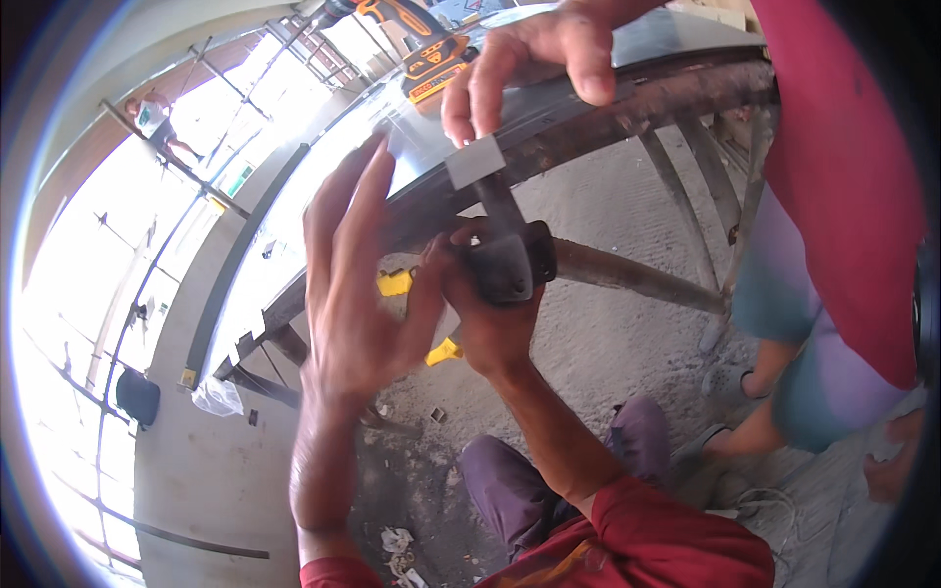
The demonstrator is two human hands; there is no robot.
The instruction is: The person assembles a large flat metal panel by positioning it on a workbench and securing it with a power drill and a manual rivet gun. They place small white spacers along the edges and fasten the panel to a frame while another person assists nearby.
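Observation:
My right hand (497,338) is closed around a dark, blocky hand tool (502,269) just below the table edge. A dark bar rises from the tool to a small grey square plate (475,163) at the edge of the shiny metal sheet (647,41); the tool's exact kind is unclear. To the left, my left hand (358,265) is raised with its fingers stretched out, slightly blurred, its thumb close to the tool. Yellow parts (395,283) show between my hands; what they belong to is partly hidden. A co-worker's hand (537,61) reaches over the sheet, fingertips near the plate.
An orange and black cordless drill (431,59) stands on the sheet. Metal legs and struts (627,278) run beneath the table. A co-worker in red (843,176) stands close at right. Debris (397,549) lies on the floor. Scaffold-like bars (103,421) line the bright opening at left.

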